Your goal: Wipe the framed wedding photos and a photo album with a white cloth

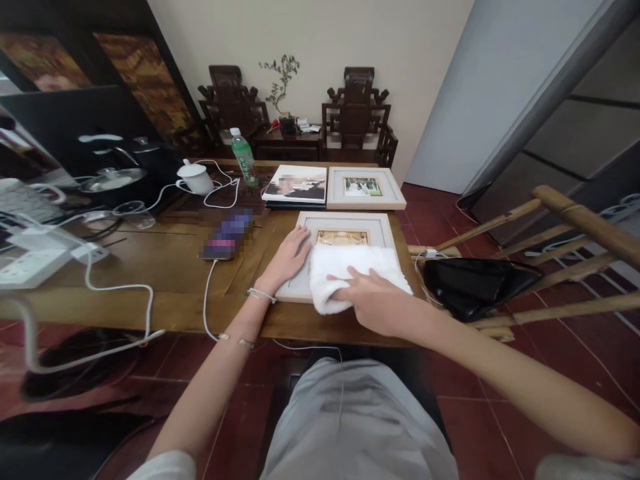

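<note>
A white picture frame lies flat near the table's front edge, with a sepia-toned picture inside. My left hand rests on its left border, fingers stretched out. Across the lower right of the frame is a folded white cloth, which covers part of the picture. My right hand presses on this cloth from the near side, gripping its folded edge with the thumb tucked in by the fold.
Behind stand a second frame, a photo-covered stack and a green bottle. To the left are a charging phone, a lidded cup, cables and a power strip. A bamboo chair holds a black bag.
</note>
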Demonstrator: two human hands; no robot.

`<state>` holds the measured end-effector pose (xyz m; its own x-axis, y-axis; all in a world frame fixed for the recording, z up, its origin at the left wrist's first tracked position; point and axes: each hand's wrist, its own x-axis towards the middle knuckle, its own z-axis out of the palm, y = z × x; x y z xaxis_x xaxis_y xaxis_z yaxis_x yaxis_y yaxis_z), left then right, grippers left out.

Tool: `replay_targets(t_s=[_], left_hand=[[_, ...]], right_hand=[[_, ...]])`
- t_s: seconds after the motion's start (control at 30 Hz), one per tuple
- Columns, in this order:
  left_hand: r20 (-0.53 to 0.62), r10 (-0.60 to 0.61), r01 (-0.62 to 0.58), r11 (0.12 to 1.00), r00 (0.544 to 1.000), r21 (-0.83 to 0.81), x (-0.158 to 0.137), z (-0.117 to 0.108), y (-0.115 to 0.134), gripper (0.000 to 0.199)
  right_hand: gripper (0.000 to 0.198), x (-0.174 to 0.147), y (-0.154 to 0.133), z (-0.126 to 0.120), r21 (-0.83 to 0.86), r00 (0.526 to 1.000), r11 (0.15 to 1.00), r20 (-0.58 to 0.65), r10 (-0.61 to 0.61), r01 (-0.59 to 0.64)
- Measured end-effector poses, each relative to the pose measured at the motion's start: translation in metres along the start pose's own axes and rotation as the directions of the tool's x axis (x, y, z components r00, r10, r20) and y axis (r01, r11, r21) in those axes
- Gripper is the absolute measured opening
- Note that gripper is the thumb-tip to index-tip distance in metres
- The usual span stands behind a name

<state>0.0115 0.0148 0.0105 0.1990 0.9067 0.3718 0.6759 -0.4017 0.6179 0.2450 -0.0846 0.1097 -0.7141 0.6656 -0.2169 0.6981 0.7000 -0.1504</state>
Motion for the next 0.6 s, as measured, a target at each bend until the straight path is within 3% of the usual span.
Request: replay_targets(t_s=[0.13, 0.3, 0.37, 0.47, 0.6], left_hand=[[0.040, 0.031, -0.032, 0.999, 0.999, 0.016, 0.001, 0.001, -0.006, 0.053], [0.016, -0.013, 0.013, 1.000, 1.000, -0.016, -0.001, 0.000, 0.001, 0.055], [-0.019, -0.036, 0.035, 0.998, 0.999, -0.052, -0.001, -0.001, 0.006, 0.062], [-0.093, -0.033, 0.022, 0.993, 0.995, -0.119, -0.001, -0.002, 0.009, 0.072], [-0.163, -0.037, 0.007, 0.984, 0.986, -0.179, -0.001, -0.002, 0.009, 0.078]], right_hand=[[0.070, 0.032, 0.041, 0.007, -0.071, 0.985, 0.987, -0.106, 0.140, -0.147], [0.066, 0.086, 0.079, 0.007, -0.133, 0.918, 0.936, -0.283, 0.279, -0.326], [0.065, 0.104, 0.074, 0.005, -0.105, 0.922, 0.944, -0.273, 0.274, -0.311], [0.062, 0.121, 0.051, 0.004, -0.099, 0.967, 0.978, -0.198, 0.163, -0.185], [0.065, 0.107, 0.017, 0.004, -0.100, 0.991, 0.993, -0.119, 0.055, -0.067]])
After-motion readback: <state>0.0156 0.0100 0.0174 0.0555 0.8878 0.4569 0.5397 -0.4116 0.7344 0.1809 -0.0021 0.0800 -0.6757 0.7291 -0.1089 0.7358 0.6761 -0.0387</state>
